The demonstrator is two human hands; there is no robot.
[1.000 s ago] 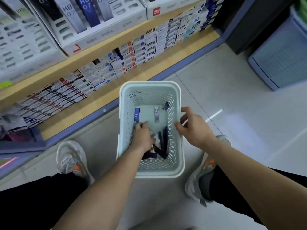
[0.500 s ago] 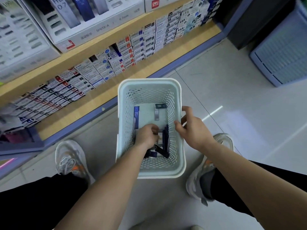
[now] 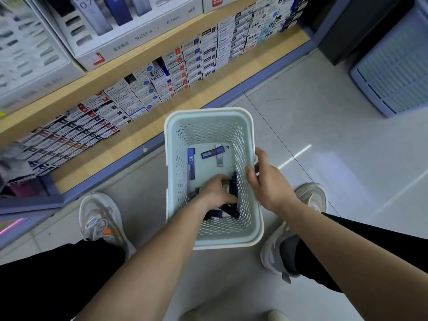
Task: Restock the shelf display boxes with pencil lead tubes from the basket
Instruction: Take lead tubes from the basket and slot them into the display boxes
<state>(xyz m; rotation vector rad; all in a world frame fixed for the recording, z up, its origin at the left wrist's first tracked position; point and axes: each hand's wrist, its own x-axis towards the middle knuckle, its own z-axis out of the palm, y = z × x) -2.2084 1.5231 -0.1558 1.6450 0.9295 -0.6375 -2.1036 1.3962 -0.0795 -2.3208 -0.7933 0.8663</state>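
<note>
The white basket point(image 3: 252, 218) is found standing on the floor point(image 3: 312, 135) between the shoes point(image 3: 99, 218), just before the shelf point(image 3: 176, 105). The pencil lead tubes point(image 3: 191, 163) are lying in its bottom — three loose at the far end, the rest heaped at the near end. The left hand point(image 3: 216, 193) is lowered onto the heap with fingers curled round several dark tubes — the basket's right rim is gripped by the right hand point(image 3: 269, 184).
</note>
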